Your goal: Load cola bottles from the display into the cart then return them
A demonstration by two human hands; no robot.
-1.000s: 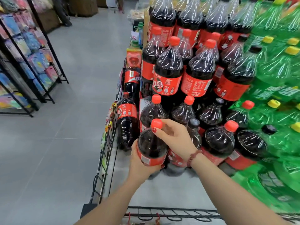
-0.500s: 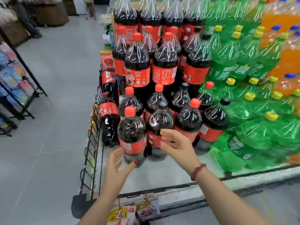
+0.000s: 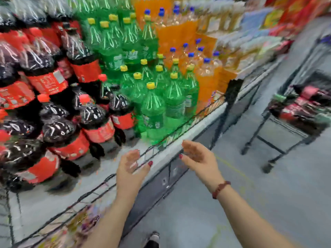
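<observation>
Dark cola bottles with red labels and red caps stand packed on the display shelf at the left. At the far right a wire cart holds several cola bottles lying on their sides. My left hand hovers over the shelf's wire front rail, fingers relaxed, holding nothing. Just beyond the rail, above the aisle floor, my right hand is also empty with its palm turned inward. The whole view is blurred by motion.
Green bottles with yellow caps stand beside the cola, then orange bottles with blue caps further right. A black shelf post rises at the rail. Grey aisle floor lies between shelf and cart. A shoe shows at the bottom.
Both hands let go of the cola bottle set on the shelf and drew back from it. The view has swung right, bringing the cart into sight.
</observation>
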